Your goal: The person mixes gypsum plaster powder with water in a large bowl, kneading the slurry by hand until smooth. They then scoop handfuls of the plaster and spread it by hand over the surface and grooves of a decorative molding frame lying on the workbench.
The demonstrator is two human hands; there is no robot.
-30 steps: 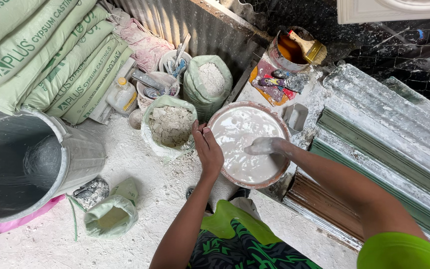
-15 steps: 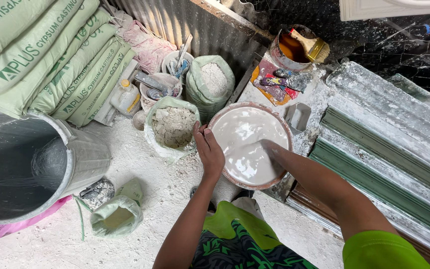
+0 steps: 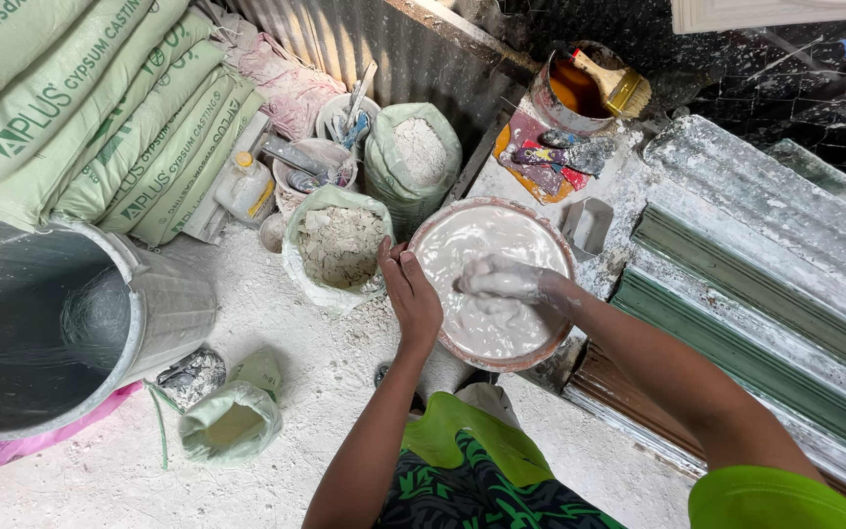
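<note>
Since the earlier frames, the right hand (image 3: 504, 281) has shifted from the right-hand part of the basin towards its middle, while the left hand (image 3: 411, 297) has kept its place on the rim. Nearest the viewer, a green and black patterned garment (image 3: 472, 470) covers the lap, and both forearms reach forward over it. Left hand: fingers together and curled over the near-left edge of the round reddish basin of white wet plaster (image 3: 487, 279), gripping it. Right hand: coated white, lying on the surface of the mix with fingers loosely spread and nothing solid held; how deep the fingertips sink cannot be told. Basin: resting on the dusty white floor (image 3: 286, 362), directly ahead of the knees. Left foreground: small pale green bag (image 3: 232, 421), and a large grey metal bin lined with clear plastic (image 3: 51, 323). Just beyond the left hand: open pale green sack of grey-white lumps (image 3: 340, 245), touching the basin. Behind it: second sack of white powder (image 3: 415, 157). Far left: stacked green printed sacks (image 3: 80, 108). Far right: rusty can holding a yellow-handled brush (image 3: 589, 88); green ribbed mouldings (image 3: 766, 304) run alongside.
</note>
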